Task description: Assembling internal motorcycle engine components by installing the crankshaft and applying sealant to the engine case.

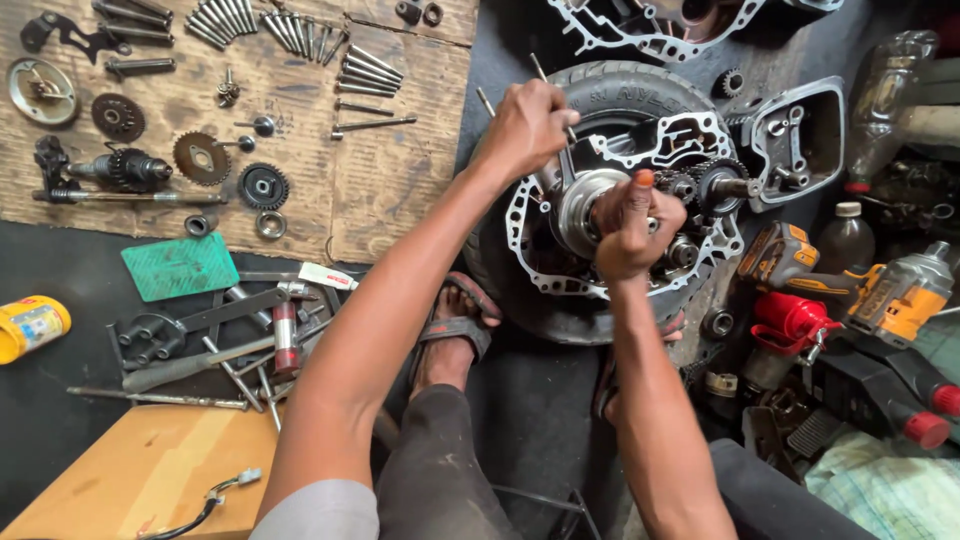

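Observation:
An open engine case (pixel 700 135) with a white gasket outline and exposed gears lies on a black tyre (pixel 610 85). My left hand (pixel 525 125) is closed around thin metal rods or a tool above the case's left side. My right hand (pixel 630 230) grips the round metal clutch part (pixel 580 200) at the case's middle, thumb up. Small gears (pixel 715 180) sit just right of that hand. My sandalled foot (pixel 455 325) rests against the tyre's near edge.
A cardboard sheet (pixel 390 200) at the left carries bolts (pixel 365 70), gears (pixel 263 186) and a shaft (pixel 125 170). Spanners and bars (pixel 230 340) lie below it, beside a yellow tin (pixel 30 325). Orange power tools (pixel 880 295), bottles and a red can (pixel 790 320) crowd the right.

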